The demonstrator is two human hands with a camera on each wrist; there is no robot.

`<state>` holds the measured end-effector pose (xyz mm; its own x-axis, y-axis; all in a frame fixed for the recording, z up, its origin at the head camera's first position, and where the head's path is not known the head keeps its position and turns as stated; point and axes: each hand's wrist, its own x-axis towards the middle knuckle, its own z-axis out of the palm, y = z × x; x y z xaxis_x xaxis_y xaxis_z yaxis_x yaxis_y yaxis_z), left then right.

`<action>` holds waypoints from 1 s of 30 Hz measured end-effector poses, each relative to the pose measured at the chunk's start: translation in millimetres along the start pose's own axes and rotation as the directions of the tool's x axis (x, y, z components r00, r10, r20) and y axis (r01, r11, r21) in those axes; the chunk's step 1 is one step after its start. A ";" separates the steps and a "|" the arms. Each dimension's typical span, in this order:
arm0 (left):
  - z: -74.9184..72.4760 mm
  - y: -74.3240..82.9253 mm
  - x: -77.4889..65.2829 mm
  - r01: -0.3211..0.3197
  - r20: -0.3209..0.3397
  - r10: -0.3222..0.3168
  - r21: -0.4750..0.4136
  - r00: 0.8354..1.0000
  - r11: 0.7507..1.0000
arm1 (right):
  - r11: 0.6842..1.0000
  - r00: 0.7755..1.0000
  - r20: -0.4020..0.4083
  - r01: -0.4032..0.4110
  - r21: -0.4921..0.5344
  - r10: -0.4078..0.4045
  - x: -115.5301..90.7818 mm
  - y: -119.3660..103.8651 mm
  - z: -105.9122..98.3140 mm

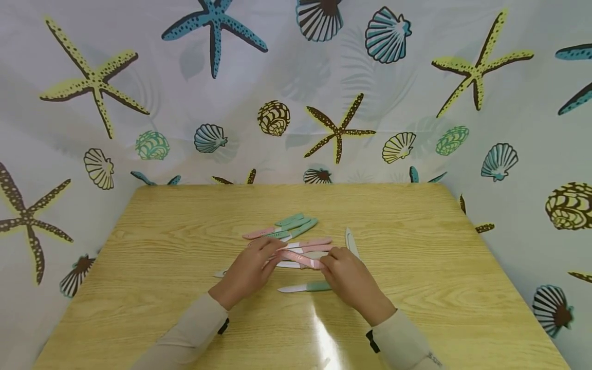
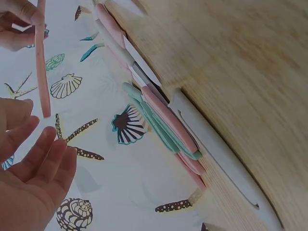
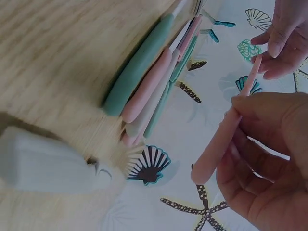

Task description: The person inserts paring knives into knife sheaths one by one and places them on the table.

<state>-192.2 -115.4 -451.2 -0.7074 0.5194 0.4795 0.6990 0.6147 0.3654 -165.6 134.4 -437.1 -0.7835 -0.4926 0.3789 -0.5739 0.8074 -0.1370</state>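
My right hand (image 1: pixel 349 280) grips the handle of a pink knife (image 1: pixel 298 258) with a pink sheath over its blade, held above the table. At the sheath's tip is my left hand (image 1: pixel 250 267); in the left wrist view its fingers (image 2: pixel 50 154) are spread beside the tip, not curled round it. Whether they touch it I cannot tell. Under and behind the hands lie several knives with pink, green and pale handles and white blades. Nearest me is a green-handled knife (image 1: pixel 319 285) with a bare blade.
A white sheath (image 1: pixel 350 241) lies right of the knives. Green sheaths and handles (image 1: pixel 296 224) are bunched behind the hands, with a pink piece (image 1: pixel 259 233) to their left. A pale tip (image 1: pixel 219 274) shows left of my left hand. Beyond the wooden table (image 1: pixel 176 210) hangs a shell-patterned cloth (image 1: pixel 287 67).
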 end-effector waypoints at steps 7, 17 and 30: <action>-8.6 -16.1 -3.8 0.076 -0.036 -0.075 0.033 0.997 0.997 | 0.927 0.927 0.068 -0.372 0.046 0.368 -22.2 31.3 -7.4; -11.2 -25.3 -10.5 0.084 -0.060 -0.080 0.066 0.995 0.994 | 0.750 0.748 0.207 -0.656 0.084 0.630 -49.1 68.2 -7.8; -16.6 -31.7 -16.6 0.139 -0.007 -0.139 0.085 0.990 0.987 | 0.771 0.764 0.238 -0.631 0.083 0.600 -43.8 70.9 8.6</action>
<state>-200.9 -153.4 -457.5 -0.7968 0.4246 0.4299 0.5824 0.7291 0.3595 -174.1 210.5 -471.3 -0.9995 0.0304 -0.0104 0.0320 0.9068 -0.4203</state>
